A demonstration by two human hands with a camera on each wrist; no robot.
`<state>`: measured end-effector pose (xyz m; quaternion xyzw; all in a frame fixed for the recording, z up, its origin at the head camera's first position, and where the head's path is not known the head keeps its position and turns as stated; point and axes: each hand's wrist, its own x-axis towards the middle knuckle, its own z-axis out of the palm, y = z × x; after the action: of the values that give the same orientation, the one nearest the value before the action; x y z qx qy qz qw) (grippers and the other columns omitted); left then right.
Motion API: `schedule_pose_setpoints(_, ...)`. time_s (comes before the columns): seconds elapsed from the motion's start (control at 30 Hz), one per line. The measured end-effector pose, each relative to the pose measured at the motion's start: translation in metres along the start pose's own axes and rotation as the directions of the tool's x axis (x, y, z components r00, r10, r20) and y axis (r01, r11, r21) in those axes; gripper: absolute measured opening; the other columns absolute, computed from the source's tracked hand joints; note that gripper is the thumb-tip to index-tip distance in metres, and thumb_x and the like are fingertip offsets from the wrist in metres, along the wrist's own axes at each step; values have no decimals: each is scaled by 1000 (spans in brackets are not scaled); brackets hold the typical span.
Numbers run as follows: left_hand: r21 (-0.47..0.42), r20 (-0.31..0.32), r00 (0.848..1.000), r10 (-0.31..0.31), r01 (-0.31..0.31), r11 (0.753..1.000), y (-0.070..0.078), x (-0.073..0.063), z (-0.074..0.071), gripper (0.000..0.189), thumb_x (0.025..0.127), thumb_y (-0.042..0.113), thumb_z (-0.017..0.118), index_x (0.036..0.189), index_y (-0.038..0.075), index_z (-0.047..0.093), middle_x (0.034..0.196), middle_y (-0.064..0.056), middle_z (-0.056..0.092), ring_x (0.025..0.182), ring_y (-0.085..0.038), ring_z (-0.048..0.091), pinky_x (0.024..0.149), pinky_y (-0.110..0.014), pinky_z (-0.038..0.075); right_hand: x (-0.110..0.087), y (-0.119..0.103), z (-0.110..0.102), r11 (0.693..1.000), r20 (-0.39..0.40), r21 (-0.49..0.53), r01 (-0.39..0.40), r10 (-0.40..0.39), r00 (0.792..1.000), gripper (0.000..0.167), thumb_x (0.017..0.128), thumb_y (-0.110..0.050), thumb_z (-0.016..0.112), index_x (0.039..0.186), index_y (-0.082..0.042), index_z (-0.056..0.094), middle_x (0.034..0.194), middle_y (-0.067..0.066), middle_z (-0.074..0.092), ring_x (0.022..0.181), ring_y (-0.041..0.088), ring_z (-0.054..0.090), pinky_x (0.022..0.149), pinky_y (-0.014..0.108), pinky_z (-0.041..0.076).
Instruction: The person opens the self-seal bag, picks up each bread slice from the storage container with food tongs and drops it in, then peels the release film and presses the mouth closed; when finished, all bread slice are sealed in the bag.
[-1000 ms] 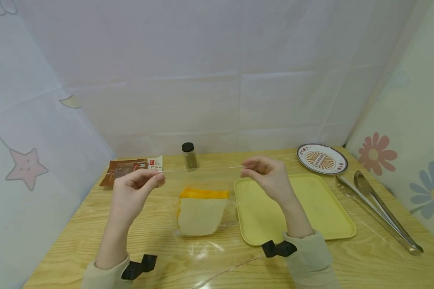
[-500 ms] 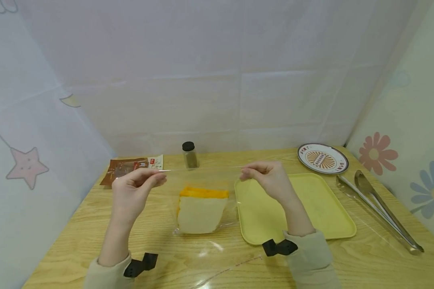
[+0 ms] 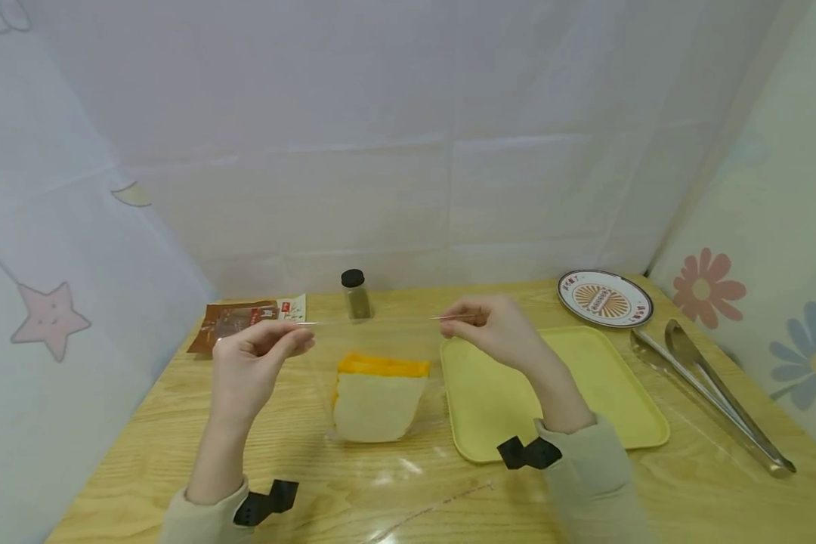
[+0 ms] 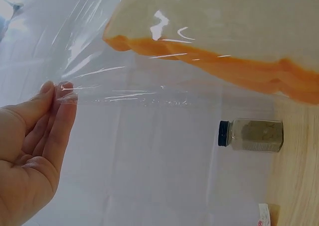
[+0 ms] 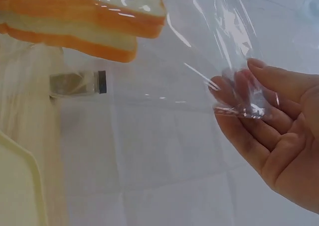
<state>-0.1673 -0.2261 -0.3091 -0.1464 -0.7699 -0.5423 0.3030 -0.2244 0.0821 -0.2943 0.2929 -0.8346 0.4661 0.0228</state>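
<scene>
My left hand (image 3: 248, 374) pinches one top corner of a clear plastic bag (image 4: 94, 66) between thumb and fingertips. At the other top corner, my right hand (image 5: 279, 126) holds the film between its thumb and curled fingers. The bag's top edge is stretched nearly level between the two hands. Inside sit white bread slices (image 3: 377, 408) with orange-brown crust; the right wrist view shows two of them overlapping. The bread lies low in the bag, in front of me and to the left of the yellow tray (image 3: 625, 393).
Behind the bag stands a small glass jar (image 3: 358, 301) with a black lid. A brown packet (image 3: 224, 325) lies at the back left. On the right are a patterned white plate (image 3: 605, 298) and metal tongs (image 3: 721, 408). A thin clear strip (image 3: 435, 508) lies near the front.
My right hand has shifted slightly left along the bag's top edge, toward the left hand. The left hand and the bread have hardly moved.
</scene>
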Motion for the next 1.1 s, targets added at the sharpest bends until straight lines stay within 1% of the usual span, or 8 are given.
schedule_pose_setpoints(0.1,-13,1,1000,-13,13,1000,0,0,-1,9,83,-4,66,90,-5,72,77,15,71,69,-4,69,67,-21,57,15,-16,-2,991,112,-131,39,-24,993,15,89,-18,66,99,-7,71,92,5,73,82,15,69,75,28,57)
schedule_pose_setpoints(0.17,-23,4,1000,-19,20,1000,0,0,-2,9,83,-5,66,90,-5,71,78,14,71,69,-4,70,67,-22,57,28,-29,-1,976,194,-203,84,-44,980,15,89,-17,66,97,-6,72,89,4,72,79,14,68,73,26,56)
schedule_pose_setpoints(0.3,-38,15,1000,-27,27,999,-1,0,-4,9,84,-6,65,91,-8,70,79,12,71,71,-5,70,67,-22,57,54,-53,9,931,327,-310,191,-84,941,12,87,-15,68,91,-5,73,84,3,72,72,10,65,67,20,54)
schedule_pose_setpoints(0.47,-34,29,997,-66,67,997,-3,0,-5,10,85,-3,65,92,-8,70,79,13,71,72,-6,70,68,-23,58,81,-76,26,890,443,-362,277,-97,891,8,86,-14,69,84,-7,73,81,3,71,68,9,63,64,15,52)
schedule_pose_setpoints(0.57,-17,36,996,-76,76,997,-4,0,-5,11,86,0,65,93,-7,70,79,15,71,72,-5,70,69,-23,58,93,-87,35,875,489,-377,303,-89,868,8,86,-14,69,83,-8,73,80,3,71,67,9,62,64,16,51)
schedule_pose_setpoints(0.73,-15,37,996,-76,77,997,-4,0,-4,10,86,1,65,92,-5,71,79,15,70,72,-4,70,69,-23,58,105,-98,47,847,540,-408,340,-76,838,9,86,-15,69,82,-8,73,78,2,71,65,9,62,64,16,50)
schedule_pose_setpoints(0.9,-21,29,997,-77,77,997,-3,1,-4,10,85,0,65,92,-6,70,78,15,70,71,-4,70,68,-23,58,108,-107,57,849,581,-392,355,-71,811,12,86,-13,68,76,-6,72,75,4,71,62,13,64,59,16,51)
schedule_pose_setpoints(1.1,8,8,998,-67,67,998,-1,0,-4,9,84,1,67,91,-3,72,77,17,70,70,-3,69,67,-22,58,107,-113,65,855,608,-378,355,-60,792,15,88,-11,65,76,-7,72,71,3,70,57,9,60,57,16,51)
